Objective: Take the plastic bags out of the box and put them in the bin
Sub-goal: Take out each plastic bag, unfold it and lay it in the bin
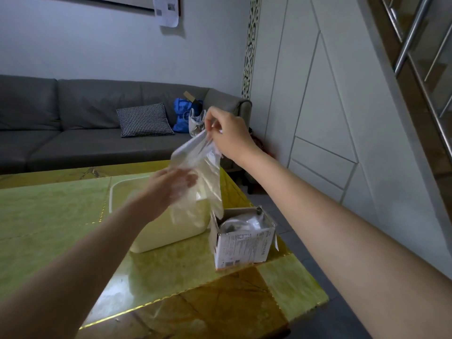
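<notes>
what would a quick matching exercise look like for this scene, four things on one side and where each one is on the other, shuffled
Things
1. plastic bag
2. box
3. bin
4. checked cushion

Places
A. on the grey sofa
B. on the table, just left of the box
C. held up in the air, pinched at the top by the right hand, the left hand against its lower part
D. open-topped near the table's right edge, with more clear plastic inside

Pairs: 1-C, 2-D, 3-B, 4-A
</notes>
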The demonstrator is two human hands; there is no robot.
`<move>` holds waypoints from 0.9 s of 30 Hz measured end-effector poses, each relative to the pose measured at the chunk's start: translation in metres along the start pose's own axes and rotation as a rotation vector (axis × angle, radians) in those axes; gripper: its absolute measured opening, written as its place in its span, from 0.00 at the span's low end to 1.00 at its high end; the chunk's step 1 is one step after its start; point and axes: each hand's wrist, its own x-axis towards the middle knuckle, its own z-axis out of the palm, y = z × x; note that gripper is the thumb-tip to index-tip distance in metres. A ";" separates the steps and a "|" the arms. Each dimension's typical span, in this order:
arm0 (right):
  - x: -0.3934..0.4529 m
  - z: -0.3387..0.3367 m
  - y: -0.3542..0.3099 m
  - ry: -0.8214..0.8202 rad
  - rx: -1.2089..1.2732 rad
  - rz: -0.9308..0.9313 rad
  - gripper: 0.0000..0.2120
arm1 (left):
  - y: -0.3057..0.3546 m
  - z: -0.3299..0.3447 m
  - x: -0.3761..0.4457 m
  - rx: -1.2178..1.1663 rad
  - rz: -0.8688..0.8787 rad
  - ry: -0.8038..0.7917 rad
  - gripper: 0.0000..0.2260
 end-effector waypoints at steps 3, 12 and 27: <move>-0.001 0.003 0.009 -0.108 0.001 0.078 0.16 | 0.011 -0.027 0.000 -0.215 -0.002 0.136 0.04; 0.014 0.081 0.047 -0.127 0.129 0.365 0.13 | 0.036 -0.101 0.024 0.285 0.091 0.790 0.10; 0.004 0.146 0.078 -0.528 -0.313 0.358 0.16 | -0.024 -0.068 0.065 1.699 -0.293 -0.312 0.17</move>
